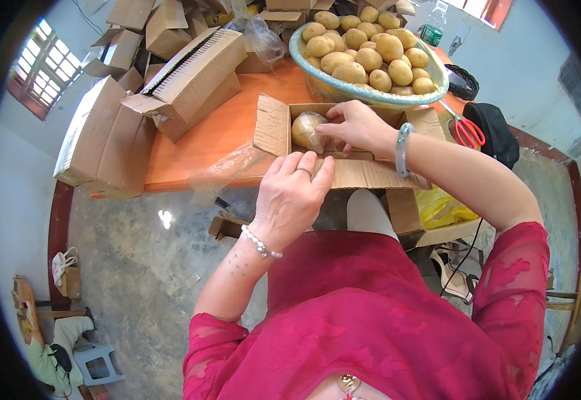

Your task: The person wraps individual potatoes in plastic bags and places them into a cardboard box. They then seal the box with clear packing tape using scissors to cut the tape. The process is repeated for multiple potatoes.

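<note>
An open cardboard box (pixel 272 125) lies at the near edge of the orange table. In its left end is a potato (pixel 305 131) wrapped in clear plastic. My right hand (pixel 360 127), wearing a pale bangle, reaches in from the right; its thumb and fingers close on the plastic at the potato's right side. My left hand (pixel 294 187), with a ring and a beaded bracelet, holds the box's near side at the left, fingers bent over the edge. The fingertips are partly hidden there.
A plastic-lined basin (pixel 304 65) heaped with potatoes (pixel 369 59) stands behind the box. Red-handled scissors (pixel 468 131) and a black bag (pixel 492 133) lie right. Cardboard boxes (pixel 194 77) pile up at left. Below is a box with a yellow bag (pixel 442 208).
</note>
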